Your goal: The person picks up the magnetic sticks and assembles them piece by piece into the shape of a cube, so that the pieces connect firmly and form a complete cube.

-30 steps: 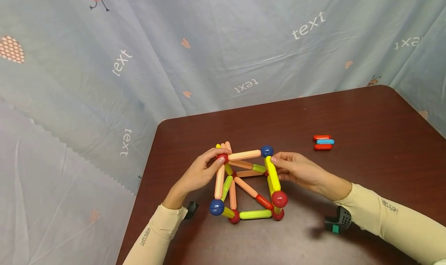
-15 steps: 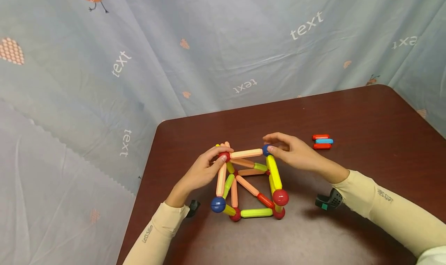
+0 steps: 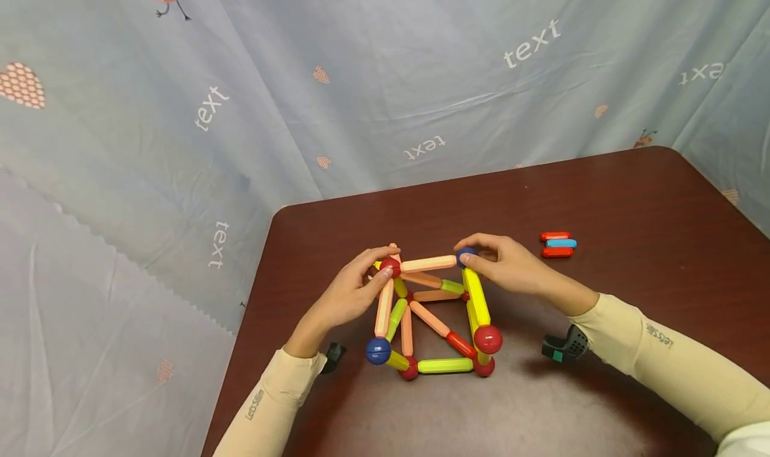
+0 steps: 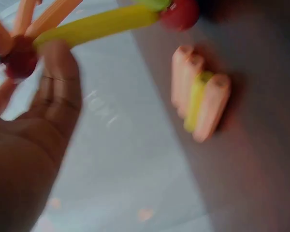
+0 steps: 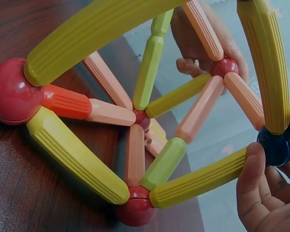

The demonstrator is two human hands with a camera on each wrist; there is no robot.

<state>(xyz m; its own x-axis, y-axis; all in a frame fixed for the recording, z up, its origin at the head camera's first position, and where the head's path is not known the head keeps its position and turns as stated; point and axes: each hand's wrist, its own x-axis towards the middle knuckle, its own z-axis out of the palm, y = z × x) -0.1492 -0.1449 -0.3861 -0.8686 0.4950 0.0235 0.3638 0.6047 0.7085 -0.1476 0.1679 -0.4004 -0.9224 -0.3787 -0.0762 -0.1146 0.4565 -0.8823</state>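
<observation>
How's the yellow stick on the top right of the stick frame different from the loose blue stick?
The yellow stick looks longer, the blue stick shorter. The yellow stick is raised, joining a blue ball to a red ball; the blue stick lies on the table between two red sticks, with no ball on it. Both are slim, one-coloured sticks.

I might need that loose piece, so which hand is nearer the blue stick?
The right hand: it pinches a blue ball, left of the blue stick in the head view. The left hand, gripping a red ball, is farther left.
</observation>
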